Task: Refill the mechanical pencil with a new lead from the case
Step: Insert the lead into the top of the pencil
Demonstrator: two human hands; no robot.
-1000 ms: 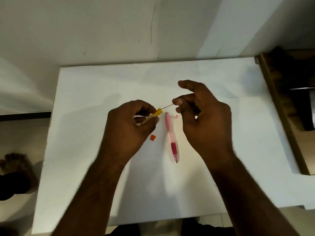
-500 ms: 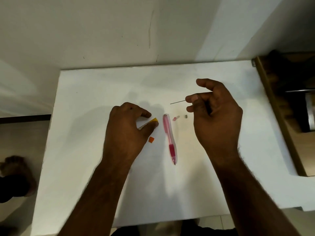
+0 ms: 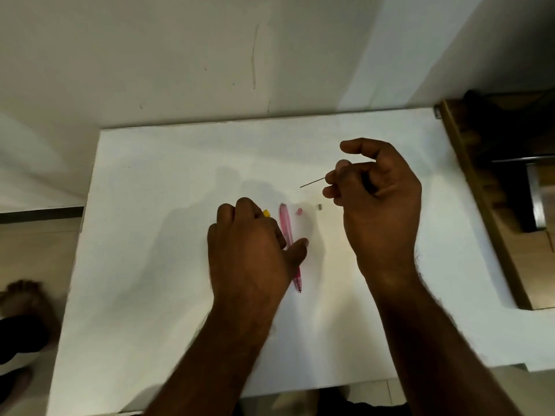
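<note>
The pink mechanical pencil (image 3: 286,219) lies on the white table (image 3: 168,205), tip pointing toward me. My left hand (image 3: 252,253) rests over its middle, fingers on its left side and thumb on its right, pinching it against the table. The yellow end of the lead case (image 3: 265,212) peeks out beyond my left knuckles. My right hand (image 3: 378,199) hovers to the right and pinches a thin dark lead (image 3: 312,182) that sticks out to the left. A small pink cap (image 3: 299,211) and a tiny grey piece (image 3: 320,206) lie right of the pencil's top.
A white wall rises behind the table's far edge. A brown wooden unit (image 3: 480,205) stands against the table's right side. To the left is floor with a person's foot (image 3: 24,298). The table's near edge runs just below my forearms.
My right hand drew the lead out of the case and moved right. My left hand lowered the case to the table, then shifted right onto the pencil, covering the small orange piece.
</note>
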